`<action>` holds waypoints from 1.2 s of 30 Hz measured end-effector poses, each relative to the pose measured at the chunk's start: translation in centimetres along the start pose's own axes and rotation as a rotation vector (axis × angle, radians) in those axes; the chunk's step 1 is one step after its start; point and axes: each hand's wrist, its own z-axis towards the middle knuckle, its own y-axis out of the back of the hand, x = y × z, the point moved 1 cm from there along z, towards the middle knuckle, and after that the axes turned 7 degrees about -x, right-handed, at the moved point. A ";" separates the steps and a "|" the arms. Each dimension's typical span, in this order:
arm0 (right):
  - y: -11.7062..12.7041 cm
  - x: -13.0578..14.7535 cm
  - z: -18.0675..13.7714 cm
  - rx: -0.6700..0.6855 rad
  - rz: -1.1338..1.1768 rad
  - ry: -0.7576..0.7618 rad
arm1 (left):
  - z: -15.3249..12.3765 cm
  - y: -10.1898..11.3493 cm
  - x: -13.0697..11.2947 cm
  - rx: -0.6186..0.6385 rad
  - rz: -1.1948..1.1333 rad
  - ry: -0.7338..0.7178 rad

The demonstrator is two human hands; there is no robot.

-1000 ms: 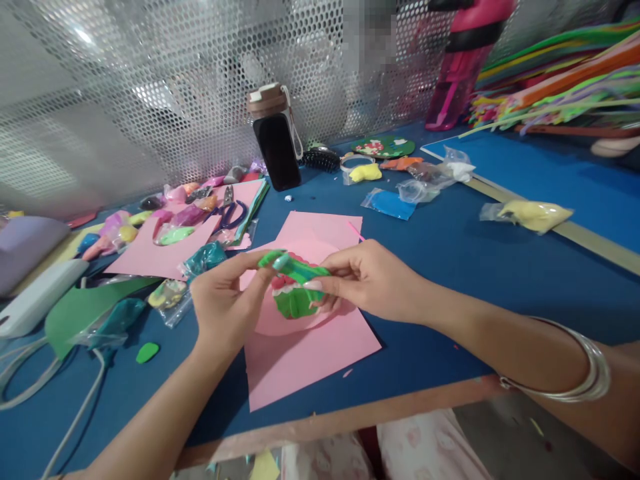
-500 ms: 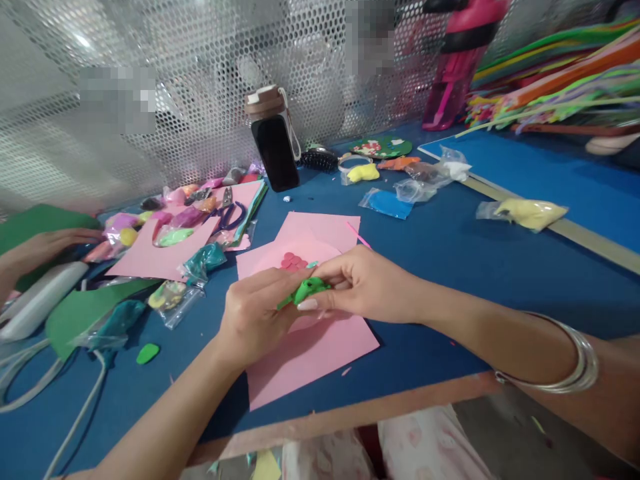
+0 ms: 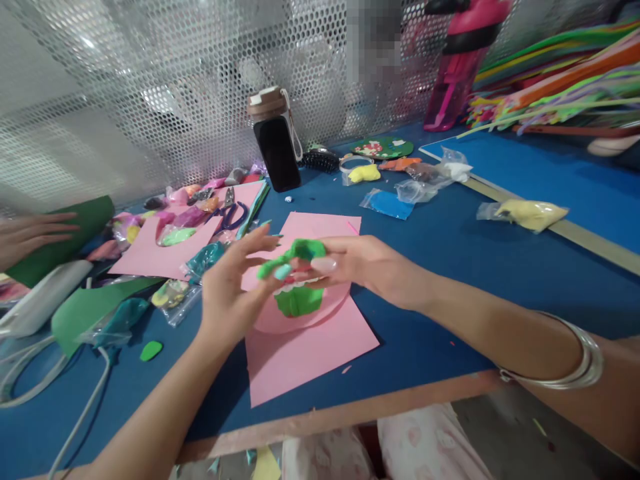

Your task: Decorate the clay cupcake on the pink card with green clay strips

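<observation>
Between my two hands a lump of green modelling clay [image 3: 306,249] is held up, with a strand of it drawn out to the left. My left hand [image 3: 236,280] pinches the strand between thumb and fingers. Around the thicker end, the fingers of my right hand [image 3: 367,267] are closed. Below them lies a pink paper disc [image 3: 330,308] on pink paper sheets [image 3: 300,370]. A flat green clay piece [image 3: 300,303] with a white scalloped edge sits on the disc, and some red shows above it, partly hidden by my fingers.
Another person's hand [image 3: 35,237] is at the far left on dark green paper [image 3: 93,223]. Bagged clay and scissors [image 3: 233,212] lie to the left. A tumbler with a phone [image 3: 278,155] stands behind. A white cable [image 3: 83,413] runs at front left.
My hands have lifted and parted somewhat, stretching the green clay leftward and uncovering the green piece on the disc. The other person's hand has raised the dark green paper.
</observation>
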 end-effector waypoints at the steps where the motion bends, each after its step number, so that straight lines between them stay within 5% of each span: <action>1: -0.2 0.0 -0.1 0.029 -0.035 0.013 | -0.1 -0.4 -0.2 0.081 -0.009 -0.008; 6: -0.8 -0.9 -0.3 0.003 -0.355 -0.067 | -0.6 -1.8 -1.2 0.319 -0.026 -0.064; 9: -0.8 -1.3 -0.4 -0.014 -0.355 -0.212 | -0.7 -1.7 -1.5 0.367 -0.048 -0.032; 12: -0.7 -1.0 -0.4 -0.032 -0.295 -0.267 | -0.6 -1.1 -1.4 0.248 0.029 -0.017; 16: -0.5 -0.3 -0.4 -0.035 -0.204 -0.230 | 0.0 0.1 -0.4 -0.104 0.106 0.072; 19: -0.3 0.0 -0.3 -0.099 -0.139 -0.131 | 0.4 0.5 0.1 -0.128 0.008 0.103; 23: -0.5 -0.1 -0.5 -0.028 -0.124 -0.047 | 0.0 -0.4 -0.3 0.129 -0.019 -0.007; 26: -0.7 -0.4 -0.7 0.036 -0.373 -0.047 | -0.7 -1.2 -0.9 0.228 0.126 -0.172; 32: -0.6 -0.5 -0.9 -0.003 -0.429 -0.181 | -0.9 -1.5 -1.9 0.287 0.293 -0.439; 36: -0.4 0.0 -1.0 -0.122 -0.543 -0.035 | -0.9 -1.1 -2.5 0.218 0.309 -0.479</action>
